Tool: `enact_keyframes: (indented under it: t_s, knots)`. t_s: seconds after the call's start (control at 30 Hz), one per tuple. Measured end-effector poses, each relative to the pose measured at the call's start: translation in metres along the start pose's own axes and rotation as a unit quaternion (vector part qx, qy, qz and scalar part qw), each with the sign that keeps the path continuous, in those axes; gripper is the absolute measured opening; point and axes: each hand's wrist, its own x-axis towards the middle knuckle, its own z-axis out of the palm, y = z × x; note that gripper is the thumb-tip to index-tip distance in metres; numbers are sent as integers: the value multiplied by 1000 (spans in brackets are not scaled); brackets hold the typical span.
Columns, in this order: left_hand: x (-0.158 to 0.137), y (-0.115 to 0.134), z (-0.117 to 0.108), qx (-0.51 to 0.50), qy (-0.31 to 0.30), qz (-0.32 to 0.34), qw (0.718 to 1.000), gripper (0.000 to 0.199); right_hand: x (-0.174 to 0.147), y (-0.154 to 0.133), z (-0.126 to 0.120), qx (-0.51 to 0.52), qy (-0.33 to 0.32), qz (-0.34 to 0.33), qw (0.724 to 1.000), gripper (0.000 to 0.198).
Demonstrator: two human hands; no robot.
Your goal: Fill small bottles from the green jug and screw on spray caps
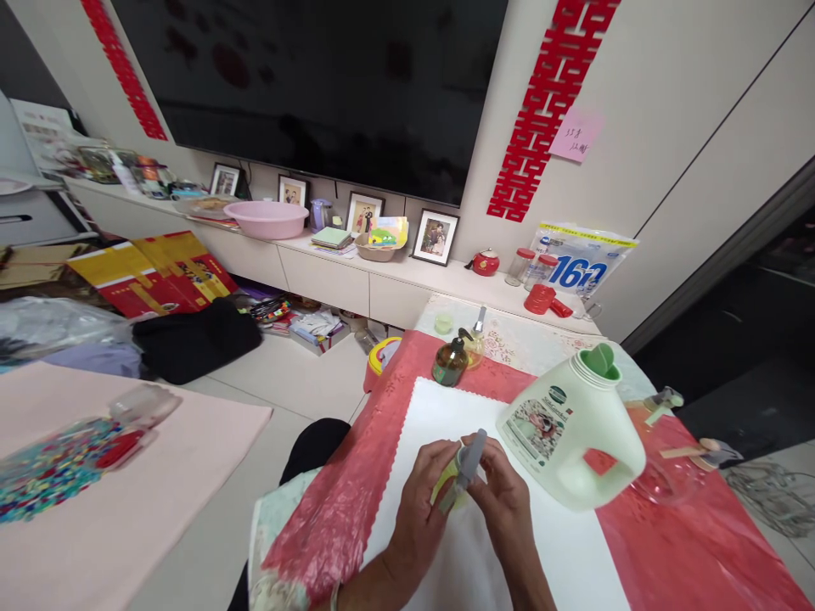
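Over the white sheet [439, 416], both hands are around a small clear bottle [444, 482] with yellowish liquid and a grey spray-type head. My left hand [418, 501] grips the bottle's side. My right hand [506, 496] has its fingers closed at the grey head [472, 456]. The fingers partly hide the bottle. To the right stands a large pale green jug [576, 433], uncapped, with a green piece in its mouth. Beyond the hands is a brown pump bottle [451, 363] with a black top.
A clear bottle [474, 350] with a grey head stands behind the brown one, near a small pale green cap [444, 322]. Clear containers [668, 479] sit right of the jug. Red plastic [331, 518] covers the table. A pink-topped table [210, 475] with colourful beads is at left.
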Motion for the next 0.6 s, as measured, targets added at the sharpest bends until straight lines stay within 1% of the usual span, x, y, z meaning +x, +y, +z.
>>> enact_keyframes:
  t_s: [0.17,0.23,0.33,0.43,0.6]
  knots:
    - [1,3,0,-13,7,-36,999,34,0,8,4,-6,32,11,999,32]
    - [0,2,1,-16,7,-34,999,34,-1,7,3,-10,24,13,1000,33]
    - [0,-1,1,-15,10,-28,999,35,-4,2,1,-16,-4,11,1000,35]
    - [0,0,1,-15,9,-29,999,36,-5,0,-1,-21,-15,2,1000,31]
    - [2,5,1,-16,7,-38,999,35,-2,6,2,-4,23,2,1000,32]
